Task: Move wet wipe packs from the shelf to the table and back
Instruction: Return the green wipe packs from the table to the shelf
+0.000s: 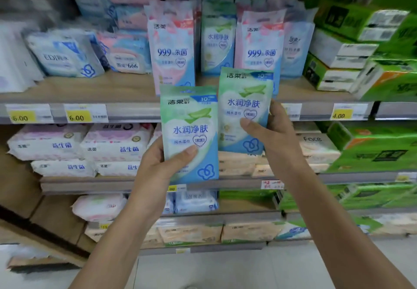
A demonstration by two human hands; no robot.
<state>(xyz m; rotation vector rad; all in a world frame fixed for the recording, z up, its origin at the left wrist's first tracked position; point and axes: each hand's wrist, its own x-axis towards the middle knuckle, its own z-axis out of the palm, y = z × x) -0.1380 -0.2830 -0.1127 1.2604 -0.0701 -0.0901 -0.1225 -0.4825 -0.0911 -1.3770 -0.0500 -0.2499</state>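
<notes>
Left hand [155, 167]: grips left pack [189, 130]
Right hand [270, 135]: grips right pack [244, 110]
Progress: both packs held just off the shelf [112, 90]; counter unseen, direction unclear

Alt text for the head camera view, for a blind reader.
The left hand and right hand each hold a green wipe pack upright before a store shelf, the right pack higher than the left pack. Pink packs stand on it.

Lower pack: your green-and-blue wet wipe pack [190, 130], smooth glossy plastic film.
Upper pack: second green-and-blue wet wipe pack [244, 108], same glossy film.
Shelf board: pale tan shelf board [101, 88], matt wood-look.
</notes>
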